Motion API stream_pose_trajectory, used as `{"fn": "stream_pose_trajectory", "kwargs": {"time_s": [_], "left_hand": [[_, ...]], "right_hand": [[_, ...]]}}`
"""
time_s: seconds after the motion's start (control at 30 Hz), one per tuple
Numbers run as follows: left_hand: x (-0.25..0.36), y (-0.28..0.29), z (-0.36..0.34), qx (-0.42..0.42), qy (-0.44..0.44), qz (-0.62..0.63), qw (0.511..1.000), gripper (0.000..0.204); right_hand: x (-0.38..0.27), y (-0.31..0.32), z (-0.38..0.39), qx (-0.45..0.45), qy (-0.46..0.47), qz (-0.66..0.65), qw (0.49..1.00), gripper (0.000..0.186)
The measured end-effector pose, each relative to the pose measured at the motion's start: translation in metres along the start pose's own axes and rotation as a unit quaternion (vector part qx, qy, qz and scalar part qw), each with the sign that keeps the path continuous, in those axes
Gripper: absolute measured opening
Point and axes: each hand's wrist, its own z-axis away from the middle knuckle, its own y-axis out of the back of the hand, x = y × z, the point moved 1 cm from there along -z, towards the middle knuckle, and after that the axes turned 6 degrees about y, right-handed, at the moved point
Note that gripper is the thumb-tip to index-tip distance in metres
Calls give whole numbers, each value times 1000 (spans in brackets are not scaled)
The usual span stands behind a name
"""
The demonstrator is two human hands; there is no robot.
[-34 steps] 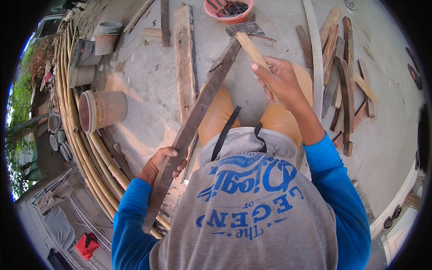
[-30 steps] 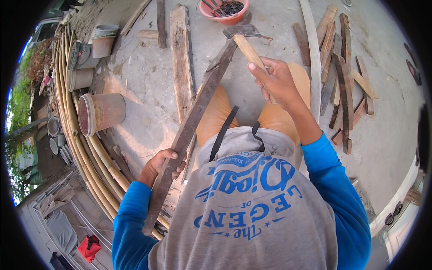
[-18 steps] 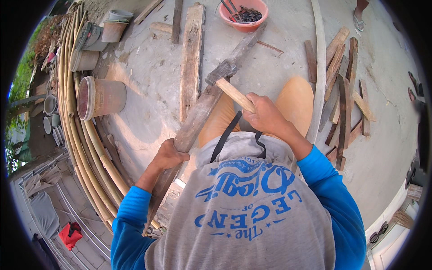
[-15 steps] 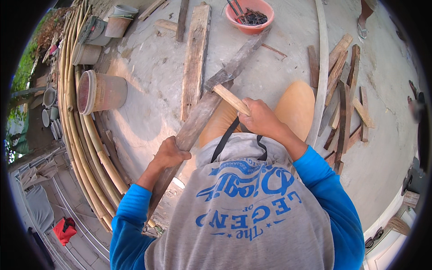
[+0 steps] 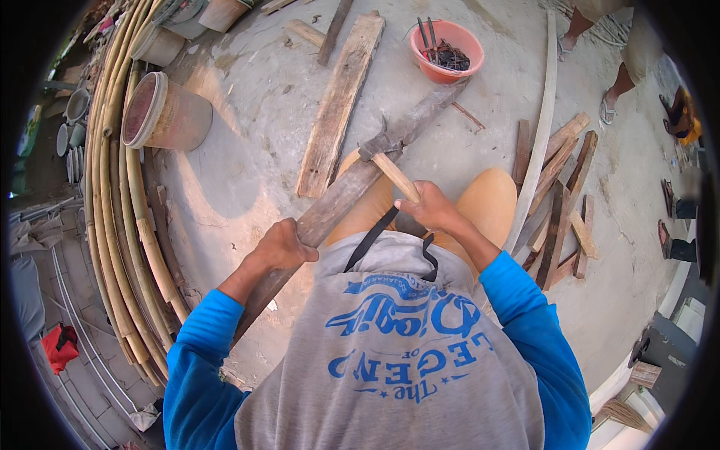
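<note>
Between my left grip (image 5: pixel 281 244) and my right grip (image 5: pixel 429 206) I have a dark, weathered timber (image 5: pixel 339 202), slanting from beneath the left forearm (image 5: pixel 244 279) to near a pink basin (image 5: pixel 448 76) well ahead. My left grip is closed over the timber; my right is wrapped round the haft of a wooden-handled hammer (image 5: pixel 395 176). The hammer's head sits on or just above the timber, ahead of the left grip; I cannot tell which from here. A curved dark spur (image 5: pixel 384 124) stands up beside that head, perhaps its claw, perhaps a nail.

I judge the work on this timber to be under way and unfinished, since both grips are busy at it. Ahead of the right grip, the basin already holds thin dark pieces (image 5: pixel 454 58) and two upright handles (image 5: pixel 433 37). To the right of that grip lies a heap of loose timbers (image 5: pixel 556 225); ahead of the left grip, a paler plank (image 5: pixel 341 105) lies on the concrete floor (image 5: pixel 247 112). Nothing shows me which of these are finished and which are left.
</note>
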Motion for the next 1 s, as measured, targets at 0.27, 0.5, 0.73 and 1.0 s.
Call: {"fn": "stream_pose_trajectory", "kwargs": {"time_s": [0.27,0.5,0.73,1.0], "left_hand": [[-16,-10,-7,-4,-6,26,1000,71],[-4,6,-5,-3,-17,-2,1000,70],[-10,-3,-12,-12,-13,31,999,68],[-10,0,-12,6,-9,4,1000,70]], "right_hand": [[-120,79,30,257,159,126,945,26],[-84,30,22,464,213,87,856,21],[-65,12,23,107,89,162,977,22],[-114,142,20,377,109,-195,899,8]]}}
